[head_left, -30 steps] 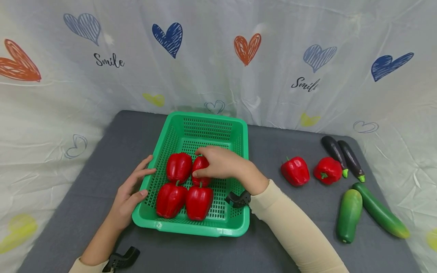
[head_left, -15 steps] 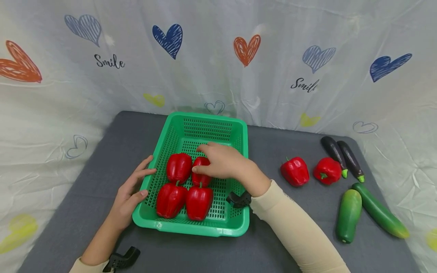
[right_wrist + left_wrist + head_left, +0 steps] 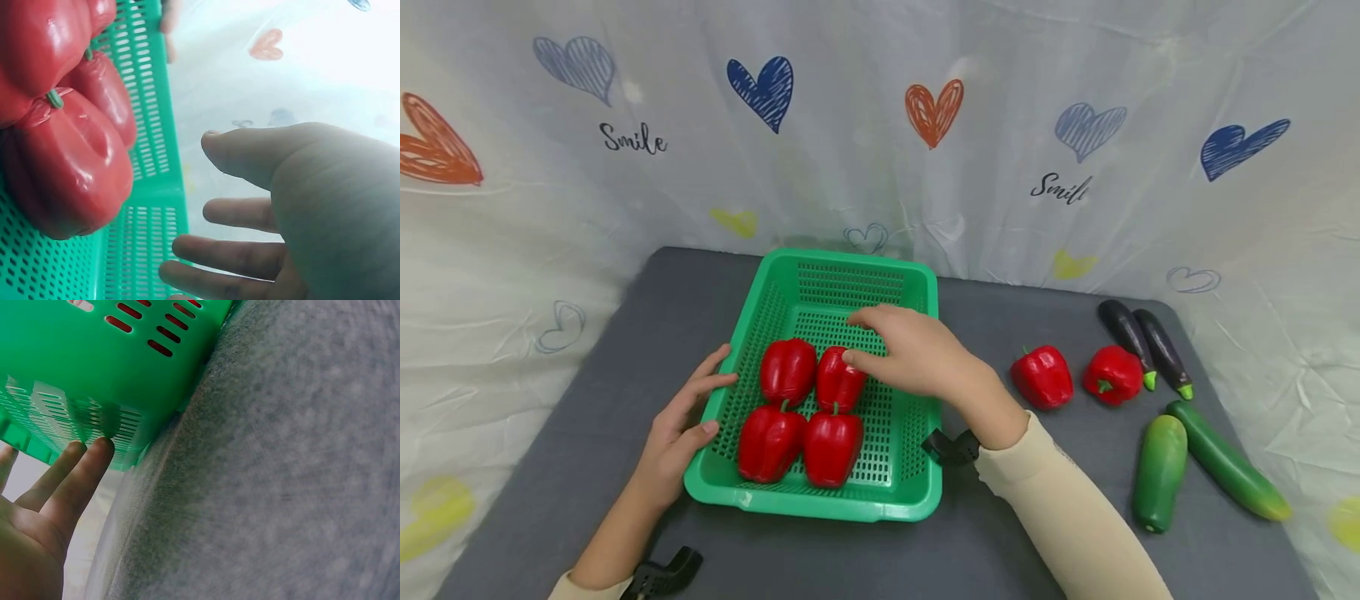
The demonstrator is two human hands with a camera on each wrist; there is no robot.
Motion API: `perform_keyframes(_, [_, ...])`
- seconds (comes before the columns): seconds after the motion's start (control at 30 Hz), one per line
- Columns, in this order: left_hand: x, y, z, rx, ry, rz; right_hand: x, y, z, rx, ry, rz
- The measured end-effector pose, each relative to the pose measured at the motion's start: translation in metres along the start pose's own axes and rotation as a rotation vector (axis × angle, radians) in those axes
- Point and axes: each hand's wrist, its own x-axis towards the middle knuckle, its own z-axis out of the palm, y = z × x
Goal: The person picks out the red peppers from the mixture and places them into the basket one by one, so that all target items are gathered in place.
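Observation:
Several red bell peppers [image 3: 787, 372] sit together in the green basket [image 3: 812, 505], in its left and near part. My right hand [image 3: 917, 350] is over the basket with thumb and fingers spread. Its thumb overlaps the back right bell pepper [image 3: 838, 382] in the head view, while the right wrist view shows the fingers [image 3: 225, 256] apart with nothing between them. At the basket's left side, my left hand [image 3: 673, 442] has its fingers loosely extended over the rim. From the left wrist, two fingertips [image 3: 100, 445] are right at the perforated outer wall.
To the right on the grey tablecloth [image 3: 992, 517] lie two more red bell peppers [image 3: 1042, 377], two eggplants [image 3: 1163, 350], and two green cucumber-like vegetables [image 3: 1161, 475]. A white curtain [image 3: 850, 167] printed with hearts hangs behind the table.
My right hand has let go of the back right pepper and moved slightly right and back, its fingers opening. That pepper shows more now. The left hand stays at the basket's side.

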Motion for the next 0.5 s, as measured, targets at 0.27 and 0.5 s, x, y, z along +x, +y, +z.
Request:
perform_keyframes(0.27, [-0.001,0.002,0.000,0.013,-0.002,-0.001,-0.023,0.007,-0.005,0.041,0.101,0.008])
perform_keyframes(0.5, [0.000,0.003,0.001,0.017,0.001,-0.001,-0.039,0.017,-0.012,0.035,0.165,0.006])
